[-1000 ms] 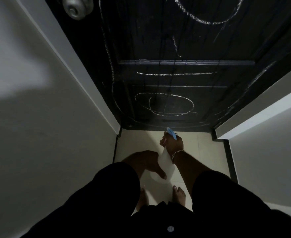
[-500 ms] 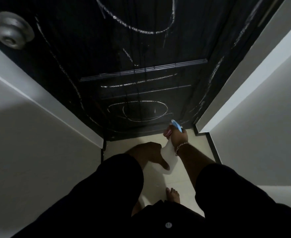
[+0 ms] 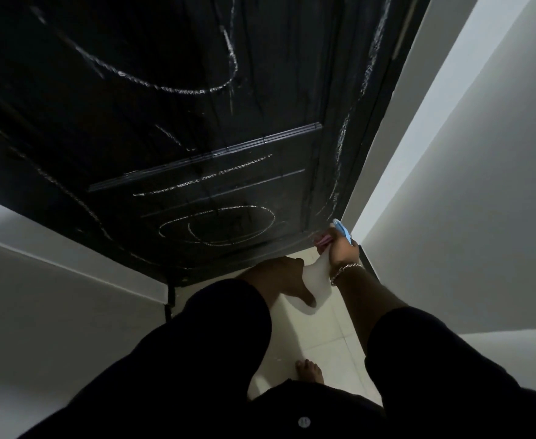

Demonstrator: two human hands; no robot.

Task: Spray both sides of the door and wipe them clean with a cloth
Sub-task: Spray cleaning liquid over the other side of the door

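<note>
Now spraying: right hand (image 3: 339, 253) grips spray bottle (image 3: 315, 280) at the door (image 3: 197, 122) bottom right corner, left hand (image 3: 279, 277) loosely supports its base; next aim at chalk marks (image 3: 216, 226), cloth unseen

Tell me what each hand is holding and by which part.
The right hand grips the spray bottle round its neck, just under the blue and pink trigger head. The left hand lies against the bottle's white body; whether it grips cannot be told.
</note>
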